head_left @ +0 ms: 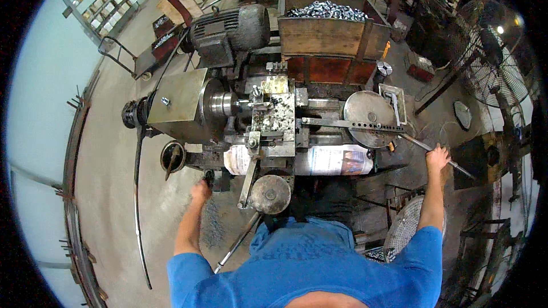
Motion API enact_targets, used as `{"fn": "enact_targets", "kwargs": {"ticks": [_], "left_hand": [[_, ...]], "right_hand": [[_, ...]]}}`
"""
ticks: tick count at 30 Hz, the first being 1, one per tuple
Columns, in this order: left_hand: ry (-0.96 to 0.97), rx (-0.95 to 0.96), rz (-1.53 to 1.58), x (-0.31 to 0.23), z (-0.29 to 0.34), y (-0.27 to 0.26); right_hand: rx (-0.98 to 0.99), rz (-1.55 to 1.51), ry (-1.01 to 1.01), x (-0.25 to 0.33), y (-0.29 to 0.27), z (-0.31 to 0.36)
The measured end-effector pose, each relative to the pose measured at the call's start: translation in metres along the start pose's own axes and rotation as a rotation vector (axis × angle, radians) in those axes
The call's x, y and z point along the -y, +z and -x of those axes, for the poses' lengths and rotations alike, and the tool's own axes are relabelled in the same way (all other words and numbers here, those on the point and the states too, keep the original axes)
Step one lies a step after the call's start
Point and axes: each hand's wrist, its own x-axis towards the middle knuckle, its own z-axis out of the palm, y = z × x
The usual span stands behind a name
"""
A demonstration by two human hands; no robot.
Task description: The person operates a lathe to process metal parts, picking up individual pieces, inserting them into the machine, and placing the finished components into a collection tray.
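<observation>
My right hand [438, 158] is wrapped round a long metal lever [421, 144], which is joined to a drilled flat bar [374, 126] over a round metal disc [370, 115]. At the front left of the lathe, my left hand [201, 190] looks closed beside a small dark part [209, 177]. What it grips, if anything, is too small to make out. Between my arms lies the lathe's chip-covered slide [274, 115], with the chuck [220, 104] at its left. A second round disc [270, 194] and a lever [238, 243] are close to my body.
Behind the lathe stands a wooden bin [325, 36] of shiny metal parts [328, 10], with a large motor [231, 27] to its left. A dark pot [173, 157] is near my left hand. A long rod [137, 217] slants down at left. A caged fan [494, 57] stands at right.
</observation>
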Motion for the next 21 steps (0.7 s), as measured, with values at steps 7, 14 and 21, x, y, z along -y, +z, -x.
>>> {"fn": "enact_targets", "kwargs": {"ticks": [7,14,21], "left_hand": [[-0.040,-0.050,0.192,-0.016,0.017,-0.011],[-0.136,0.054,0.631,0.022,0.050,-0.129],[-0.365,-0.725,0.269,0.133,0.116,-0.239]], "right_hand": [[-0.056,-0.275,-0.252,0.035,-0.025,0.055],[-0.211,-1.085,-1.114,0.246,-0.240,0.126],[-0.196,-0.372,-1.546,0.419,-0.334,0.202]]}}
